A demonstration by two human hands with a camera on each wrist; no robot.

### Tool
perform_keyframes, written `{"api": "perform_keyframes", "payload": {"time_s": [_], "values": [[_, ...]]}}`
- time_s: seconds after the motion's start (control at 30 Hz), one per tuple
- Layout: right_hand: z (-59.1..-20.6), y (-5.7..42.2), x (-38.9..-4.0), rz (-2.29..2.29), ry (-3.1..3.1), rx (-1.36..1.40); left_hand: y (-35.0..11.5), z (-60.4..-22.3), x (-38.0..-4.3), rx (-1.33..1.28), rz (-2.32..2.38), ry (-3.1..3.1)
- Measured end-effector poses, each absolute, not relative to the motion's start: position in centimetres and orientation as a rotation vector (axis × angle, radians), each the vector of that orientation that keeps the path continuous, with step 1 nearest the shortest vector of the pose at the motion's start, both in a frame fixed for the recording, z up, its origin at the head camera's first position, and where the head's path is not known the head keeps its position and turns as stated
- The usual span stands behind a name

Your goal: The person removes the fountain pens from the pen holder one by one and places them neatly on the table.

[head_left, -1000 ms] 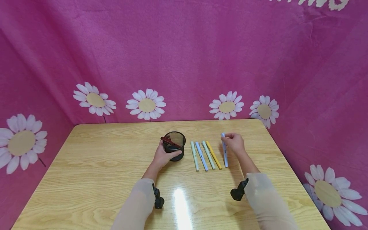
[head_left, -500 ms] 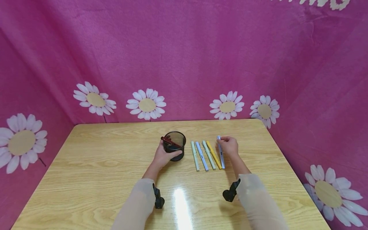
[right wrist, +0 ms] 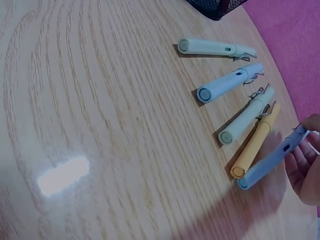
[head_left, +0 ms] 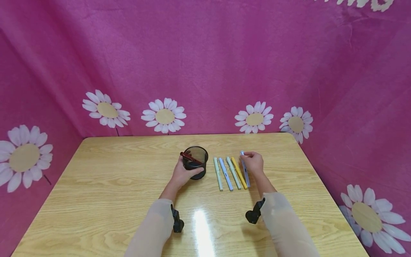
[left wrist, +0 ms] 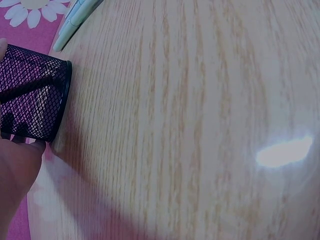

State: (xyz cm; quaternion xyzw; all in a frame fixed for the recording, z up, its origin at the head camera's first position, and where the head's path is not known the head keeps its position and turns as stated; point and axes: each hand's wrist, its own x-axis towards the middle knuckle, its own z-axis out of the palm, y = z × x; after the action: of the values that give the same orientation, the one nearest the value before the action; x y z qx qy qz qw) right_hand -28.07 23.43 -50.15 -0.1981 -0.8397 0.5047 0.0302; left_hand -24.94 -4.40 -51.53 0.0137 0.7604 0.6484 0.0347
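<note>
My left hand [head_left: 182, 174] grips the left side of a black mesh pen holder [left wrist: 37, 90], thumb across its front. A dark red pen [head_left: 191, 157] leans inside the holder. To the right, my right hand [head_left: 253, 163] pinches the far, clip end of a blue pen [right wrist: 272, 161]. That pen's near end lies close against a yellow pen [right wrist: 257, 142]; whether they touch I cannot tell. Left of the yellow one lie a pale green pen [right wrist: 247, 116], another blue pen [right wrist: 227, 84] and a second pale green pen [right wrist: 210, 47], roughly side by side.
The wooden table [head_left: 112, 185] carries a bright light reflection [head_left: 203, 232] in front of the pens. A pink cloth [head_left: 205, 71] printed with daisies hangs behind the table and along both sides.
My right hand has slid the blue pen leftward along the table, up beside the yellow pen. The left hand and the pen holder have stayed in place.
</note>
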Motion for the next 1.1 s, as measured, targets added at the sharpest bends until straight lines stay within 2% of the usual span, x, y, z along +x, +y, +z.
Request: {"api": "perform_keyframes", "payload": {"time_s": [1.1], "values": [[-51.5,23.1,-27.6,1.443,-2.725,-0.568,-4.4,-51.5,-25.0,0.029,1.967,2.346]]}}
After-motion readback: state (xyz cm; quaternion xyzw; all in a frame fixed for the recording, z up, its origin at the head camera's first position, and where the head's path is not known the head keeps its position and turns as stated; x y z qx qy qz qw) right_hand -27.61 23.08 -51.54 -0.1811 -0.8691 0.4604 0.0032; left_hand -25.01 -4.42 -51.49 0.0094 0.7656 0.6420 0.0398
